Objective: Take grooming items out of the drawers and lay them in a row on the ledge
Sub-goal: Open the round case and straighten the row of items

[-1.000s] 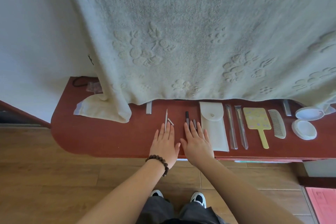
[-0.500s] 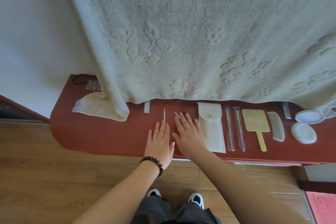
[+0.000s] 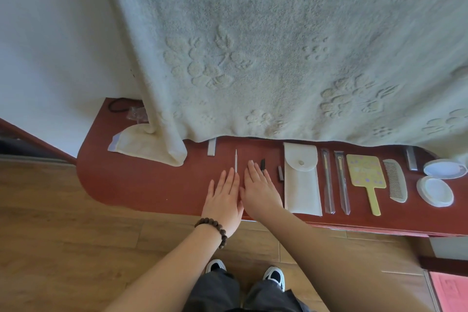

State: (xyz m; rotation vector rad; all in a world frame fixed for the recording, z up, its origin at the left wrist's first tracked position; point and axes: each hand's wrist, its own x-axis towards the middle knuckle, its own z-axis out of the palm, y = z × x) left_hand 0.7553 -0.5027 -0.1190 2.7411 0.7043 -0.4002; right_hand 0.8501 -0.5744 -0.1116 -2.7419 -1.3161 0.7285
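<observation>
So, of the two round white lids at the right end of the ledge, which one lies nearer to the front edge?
The lower white lid, right of the comb; the other lid lies behind it, nearer the hanging towel.

Pouch (image 3: 301, 180) lying flat on ledge (image 3: 141, 185), serving as landmark. Right of pouch, in order: two wrapped brushes (image 3: 335, 182) lying side by side, hand mirror (image 3: 366, 175), comb (image 3: 395, 180), two round lids (image 3: 439, 180) sitting at far right. Just left of pouch: small stick (image 3: 280, 173), then another short stick (image 3: 262, 164). Further left: right hand (image 3: 260, 191) and left hand (image 3: 225, 197) resting flat, side by side, thin pin tool (image 3: 236, 161) lying between them. Blanket (image 3: 278, 45) hanging behind pouch, its edge draping onto ledge.
</observation>
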